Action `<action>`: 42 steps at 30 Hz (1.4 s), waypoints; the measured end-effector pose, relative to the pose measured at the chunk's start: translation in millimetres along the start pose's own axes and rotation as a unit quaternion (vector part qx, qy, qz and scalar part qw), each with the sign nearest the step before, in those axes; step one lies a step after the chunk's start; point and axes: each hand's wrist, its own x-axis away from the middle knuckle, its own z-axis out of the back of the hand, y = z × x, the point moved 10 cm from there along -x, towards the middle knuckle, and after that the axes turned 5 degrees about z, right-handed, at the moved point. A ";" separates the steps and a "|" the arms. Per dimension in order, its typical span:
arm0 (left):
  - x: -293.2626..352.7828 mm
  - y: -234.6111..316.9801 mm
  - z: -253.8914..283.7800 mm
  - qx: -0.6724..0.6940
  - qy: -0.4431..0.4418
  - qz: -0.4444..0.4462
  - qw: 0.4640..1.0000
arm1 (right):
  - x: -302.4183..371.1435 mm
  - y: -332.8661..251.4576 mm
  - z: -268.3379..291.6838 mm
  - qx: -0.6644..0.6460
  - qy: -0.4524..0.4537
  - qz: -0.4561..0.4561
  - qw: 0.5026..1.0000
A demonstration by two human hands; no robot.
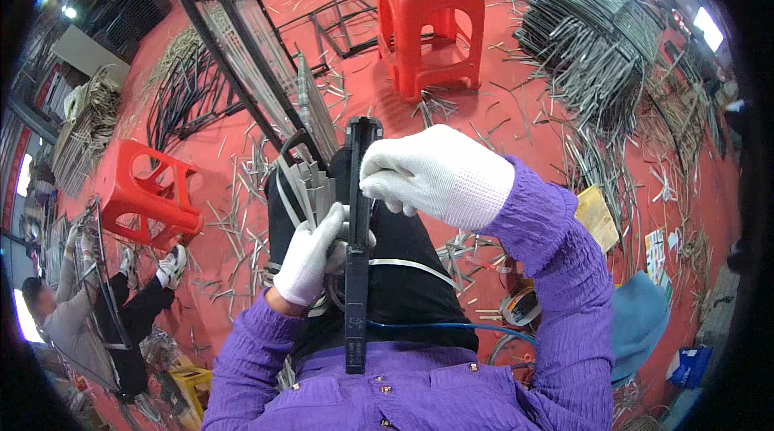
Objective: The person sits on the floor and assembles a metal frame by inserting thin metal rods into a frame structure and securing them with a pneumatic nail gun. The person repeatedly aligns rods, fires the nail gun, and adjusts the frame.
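A long black bar-like frame [357, 270], seen edge-on, stands lengthwise over my lap. My left hand [313, 262], in a white knit glove, is closed round its left side, with some fingers hidden behind it. Just above that hand rises a bundle of flat grey strips [310, 181]; whether the hand also grips them is unclear. My right hand [423, 175], gloved the same way, is closed in a pinch at the upper part of the frame. What its fingertips hold, if anything, is hidden. A pale strip [415, 267] curves across my right thigh.
Red stools stand ahead [430, 20] and at left [149, 193]. A black metal rack [242, 52] leans beyond my knees. Stacked grey frames [597, 20] lie far right, and strip scraps litter the red floor [339, 96]. A co-worker [76, 318] sits at lower left. A blue hose [451, 326] crosses near my waist.
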 end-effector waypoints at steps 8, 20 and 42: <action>-2.0 -1.8 7.4 0.009 -0.061 0.018 0.998 | -13.2 -12.4 14.2 -0.077 0.049 0.001 0.996; -3.6 -10.0 8.7 0.002 -0.087 0.046 0.995 | -29.6 36.5 -4.7 -0.114 0.108 -0.066 0.985; 9.4 17.2 -2.3 -0.002 -0.191 -0.022 0.981 | -37.9 54.8 6.3 -0.080 0.398 0.067 0.911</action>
